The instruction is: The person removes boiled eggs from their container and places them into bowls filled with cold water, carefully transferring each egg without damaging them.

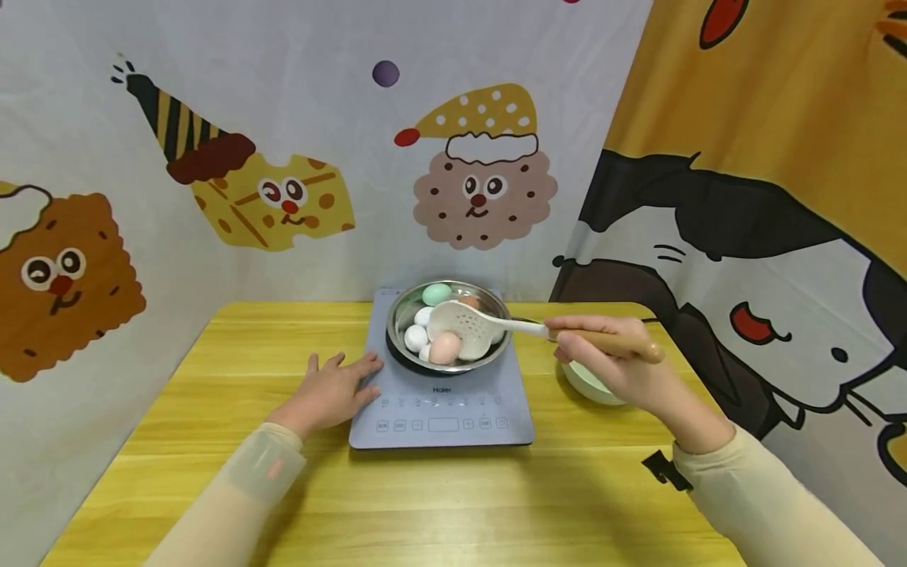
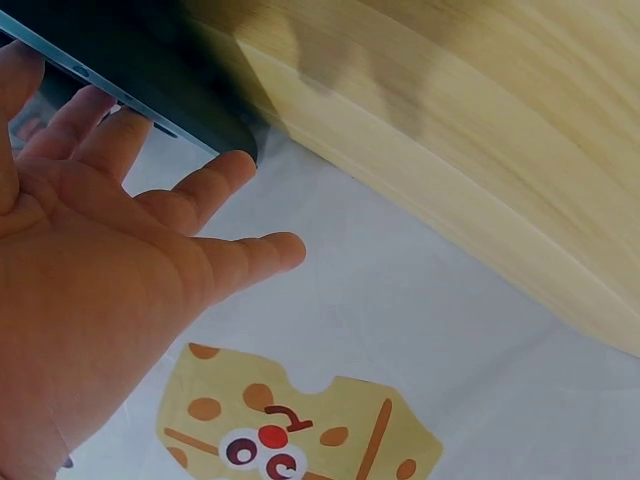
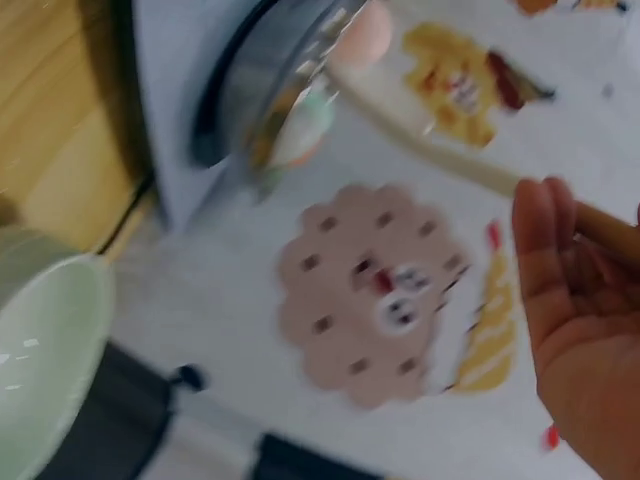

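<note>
My right hand [image 1: 616, 358] grips the wooden handle of a white slotted spoon [image 1: 471, 323], its perforated head over a steel pan [image 1: 404, 356]. A pinkish egg [image 1: 445, 347] overlaps the head; in the right wrist view this egg [image 3: 365, 35] shows above the pan's rim. Also in the pan are a green egg [image 1: 436, 294], a brown egg [image 1: 469, 301] and several white eggs [image 1: 416, 339]. Beneath stands a grey induction cooktop [image 1: 442, 409]. My left hand [image 1: 326, 396], fingers spread, touches the cooktop's left edge; in the left wrist view, some fingers [image 2: 110, 145] reach that edge.
Right of the cooktop, partly behind my right hand, stands a pale green bowl [image 1: 594, 387]. A dark cord [image 3: 125, 215] runs beside the cooktop. The wooden table [image 1: 439, 504] backs onto a printed cloth [image 1: 298, 63].
</note>
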The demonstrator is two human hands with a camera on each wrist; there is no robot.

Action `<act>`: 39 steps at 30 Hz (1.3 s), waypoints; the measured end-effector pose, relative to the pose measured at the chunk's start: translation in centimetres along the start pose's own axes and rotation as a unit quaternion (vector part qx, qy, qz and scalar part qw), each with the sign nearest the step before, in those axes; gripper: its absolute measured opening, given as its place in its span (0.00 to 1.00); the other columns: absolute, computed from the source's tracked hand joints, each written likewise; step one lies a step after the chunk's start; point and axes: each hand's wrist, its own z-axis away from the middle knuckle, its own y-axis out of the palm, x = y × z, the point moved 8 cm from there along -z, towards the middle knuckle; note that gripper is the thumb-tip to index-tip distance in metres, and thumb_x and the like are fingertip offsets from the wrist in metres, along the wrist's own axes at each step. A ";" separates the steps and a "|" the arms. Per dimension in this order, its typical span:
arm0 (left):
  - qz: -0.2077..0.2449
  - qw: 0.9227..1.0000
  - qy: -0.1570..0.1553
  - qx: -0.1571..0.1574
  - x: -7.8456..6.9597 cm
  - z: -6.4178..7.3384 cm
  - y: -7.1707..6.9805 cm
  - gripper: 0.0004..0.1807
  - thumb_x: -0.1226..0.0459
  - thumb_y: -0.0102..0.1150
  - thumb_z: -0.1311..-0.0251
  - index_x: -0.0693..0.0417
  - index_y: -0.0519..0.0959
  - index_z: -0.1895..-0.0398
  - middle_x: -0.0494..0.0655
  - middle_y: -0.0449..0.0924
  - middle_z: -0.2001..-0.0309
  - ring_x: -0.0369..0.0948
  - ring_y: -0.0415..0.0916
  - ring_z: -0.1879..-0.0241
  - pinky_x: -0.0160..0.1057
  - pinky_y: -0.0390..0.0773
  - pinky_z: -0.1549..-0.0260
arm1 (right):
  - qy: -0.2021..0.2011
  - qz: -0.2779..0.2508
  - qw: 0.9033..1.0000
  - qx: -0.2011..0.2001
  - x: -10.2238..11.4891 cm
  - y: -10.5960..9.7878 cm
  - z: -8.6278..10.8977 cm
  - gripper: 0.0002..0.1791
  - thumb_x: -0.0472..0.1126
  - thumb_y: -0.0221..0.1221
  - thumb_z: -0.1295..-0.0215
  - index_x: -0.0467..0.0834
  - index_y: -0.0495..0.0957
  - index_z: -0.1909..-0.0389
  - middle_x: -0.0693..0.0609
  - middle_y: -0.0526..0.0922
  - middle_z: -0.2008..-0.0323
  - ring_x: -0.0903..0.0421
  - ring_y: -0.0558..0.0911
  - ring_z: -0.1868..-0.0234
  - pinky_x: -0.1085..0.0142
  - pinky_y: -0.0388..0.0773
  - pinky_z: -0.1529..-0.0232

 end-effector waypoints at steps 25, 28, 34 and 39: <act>0.001 1.000 -0.005 0.007 -0.1 -0.2 0.2 0.31 0.48 0.57 0.21 0.43 0.69 0.19 0.44 0.63 0.16 0.74 0.61 0.23 0.85 0.45 0.27 | 0.334 -0.358 0.871 0.029 -13.1 2.5 2.7 0.19 0.48 0.47 0.12 0.48 0.86 0.44 0.48 0.94 0.56 0.58 0.91 0.60 0.64 0.90 0.53; 0.003 1.000 -0.005 0.007 -0.2 -0.1 0.2 0.31 0.48 0.57 0.21 0.43 0.69 0.19 0.44 0.63 0.16 0.74 0.61 0.23 0.85 0.45 0.27 | 0.349 -0.374 0.859 0.014 -13.2 2.8 3.1 0.20 0.51 0.48 0.12 0.48 0.87 0.45 0.48 0.94 0.57 0.58 0.92 0.60 0.63 0.91 0.53; 0.008 1.000 -0.003 0.007 -0.4 0.1 0.1 0.31 0.49 0.56 0.20 0.44 0.69 0.19 0.44 0.62 0.16 0.74 0.61 0.23 0.85 0.45 0.27 | 0.326 -0.388 0.862 0.002 -12.6 2.3 3.5 0.22 0.51 0.45 0.11 0.46 0.86 0.44 0.46 0.94 0.56 0.56 0.93 0.59 0.63 0.91 0.55; 0.008 1.000 -0.002 0.008 -0.4 0.2 0.1 0.31 0.49 0.56 0.20 0.44 0.70 0.19 0.44 0.63 0.16 0.74 0.62 0.24 0.85 0.46 0.28 | 0.340 -0.388 0.857 -0.019 -12.1 2.2 3.6 0.22 0.49 0.45 0.11 0.44 0.87 0.46 0.45 0.94 0.57 0.55 0.93 0.60 0.62 0.91 0.55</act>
